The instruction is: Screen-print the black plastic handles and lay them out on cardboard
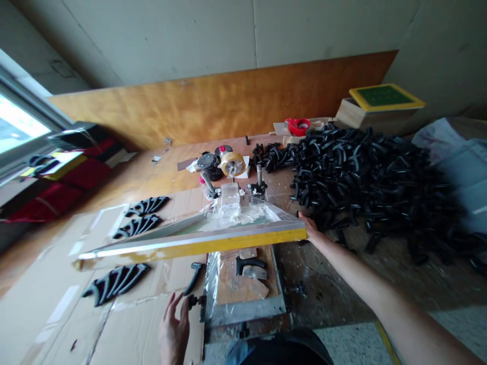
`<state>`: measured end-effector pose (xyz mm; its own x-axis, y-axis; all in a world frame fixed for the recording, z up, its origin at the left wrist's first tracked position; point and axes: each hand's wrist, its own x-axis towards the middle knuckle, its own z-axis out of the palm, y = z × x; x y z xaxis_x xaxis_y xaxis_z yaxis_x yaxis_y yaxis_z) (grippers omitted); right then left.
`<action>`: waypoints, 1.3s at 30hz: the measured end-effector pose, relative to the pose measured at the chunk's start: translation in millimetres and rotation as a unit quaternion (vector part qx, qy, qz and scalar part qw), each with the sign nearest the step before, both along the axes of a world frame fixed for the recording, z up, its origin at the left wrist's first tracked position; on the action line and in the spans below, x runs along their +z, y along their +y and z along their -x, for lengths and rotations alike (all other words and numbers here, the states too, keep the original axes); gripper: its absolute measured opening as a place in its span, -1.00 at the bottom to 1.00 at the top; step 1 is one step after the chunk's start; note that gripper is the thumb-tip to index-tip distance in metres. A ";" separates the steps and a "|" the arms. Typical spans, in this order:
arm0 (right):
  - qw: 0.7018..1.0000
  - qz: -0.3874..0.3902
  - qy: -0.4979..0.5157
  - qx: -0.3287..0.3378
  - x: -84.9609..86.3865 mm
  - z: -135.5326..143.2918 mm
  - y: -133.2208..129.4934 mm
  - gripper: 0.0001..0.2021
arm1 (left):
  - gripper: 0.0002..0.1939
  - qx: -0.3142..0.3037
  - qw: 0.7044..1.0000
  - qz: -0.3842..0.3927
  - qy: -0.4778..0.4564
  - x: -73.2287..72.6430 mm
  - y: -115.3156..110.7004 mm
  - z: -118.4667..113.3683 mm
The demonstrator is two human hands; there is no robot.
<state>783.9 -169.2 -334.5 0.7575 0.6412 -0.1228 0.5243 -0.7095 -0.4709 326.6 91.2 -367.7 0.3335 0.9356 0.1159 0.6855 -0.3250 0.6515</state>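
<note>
A screen-printing frame (213,242) with a yellow front edge is tilted up above a small printing base (245,310). My right hand (311,228) holds the frame's right corner, its fingers partly hidden behind it. On the base's wooden plate lies a black curved plastic handle (250,264) beside light-coloured blocks (254,272). My left hand (175,324) is near the front left, fingers curved and apart, with nothing seen in it. Just above its fingertips, another black handle (195,278) rests on the cardboard, and a black knob (195,301) sticks out from the base.
Rows of black handles (116,284) lie on the cardboard (135,329) at left. A large heap of them (353,172) covers the table's right side. Behind the frame stand jars (209,165), a tape roll (233,165) and a red tape dispenser (297,126). Boxes sit by the window.
</note>
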 end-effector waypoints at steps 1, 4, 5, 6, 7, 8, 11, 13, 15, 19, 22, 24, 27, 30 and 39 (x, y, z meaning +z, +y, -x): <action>1.000 0.002 -0.002 -0.013 -1.1 2.0 -10.4 -0.83 | -0.51 -0.001 1.000 0.003 -0.002 1.1 1.1 -2.1; 0.998 -0.004 -0.025 -0.058 0.7 0.4 -37.0 -0.85 | -0.51 -0.014 1.000 0.011 -0.013 9.3 7.9 -13.6; 0.996 -0.024 -0.029 -0.079 3.0 -0.8 -43.9 -0.83 | -0.52 -0.020 1.000 0.011 -0.019 13.6 10.5 -18.8; 0.992 -0.058 -0.019 -0.110 6.1 -1.2 -49.5 -0.81 | -0.54 -0.026 0.999 0.009 -0.026 18.6 12.7 -24.3; 0.983 -0.106 0.011 -0.147 9.7 0.1 -53.5 -0.80 | -0.56 -0.033 0.999 0.008 -0.036 24.0 14.5 -29.9; 0.967 -0.163 0.059 -0.185 13.5 3.6 -55.9 -0.79 | -0.57 -0.038 0.998 0.010 -0.048 29.6 15.7 -35.4; 0.908 -0.290 0.203 -0.223 22.6 27.8 -53.5 -0.80 | -0.62 -0.052 0.992 0.050 -0.108 47.4 17.3 -49.8; 0.907 -0.309 0.222 -0.180 23.9 51.3 -46.7 -0.66 | -0.61 -0.056 0.982 0.093 -0.156 62.8 18.5 -58.4; 0.926 -0.292 0.201 -0.135 19.7 74.7 -39.4 -0.53 | -0.55 -0.065 0.967 0.120 -0.215 85.3 20.9 -69.0; 0.986 -0.136 0.055 -0.084 0.9 106.5 -31.0 -0.71 | -0.46 -0.127 0.906 0.148 -0.375 156.4 25.8 -106.0; 0.998 -0.002 -0.024 -0.059 -6.5 111.6 -33.1 -0.75 | -0.48 -0.211 0.855 0.178 -0.439 209.7 23.4 -138.5; 0.997 0.019 -0.031 -0.064 -0.9 104.5 -37.9 -0.71 | -0.44 -0.258 0.841 0.194 -0.434 228.7 18.8 -148.3; 0.990 -0.055 -0.022 -0.129 25.8 84.9 -42.5 -0.72 | -0.42 -0.252 0.857 0.205 -0.399 223.5 10.0 -132.1; 0.969 -0.187 -0.001 -0.162 64.7 75.6 -26.2 -0.66 | -0.45 -0.224 0.888 0.278 -0.290 186.8 0.3 -91.8; 0.954 -0.103 -0.215 0.181 106.9 134.8 128.6 -0.53 | -0.20 -0.200 0.909 0.335 -0.149 66.3 -15.4 -59.3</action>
<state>649.1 -40.6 -227.6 0.4334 0.8479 0.3052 0.8937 -0.3608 -0.2668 385.8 75.7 -301.4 0.7092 0.6404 -0.2948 0.3610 0.0293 0.9321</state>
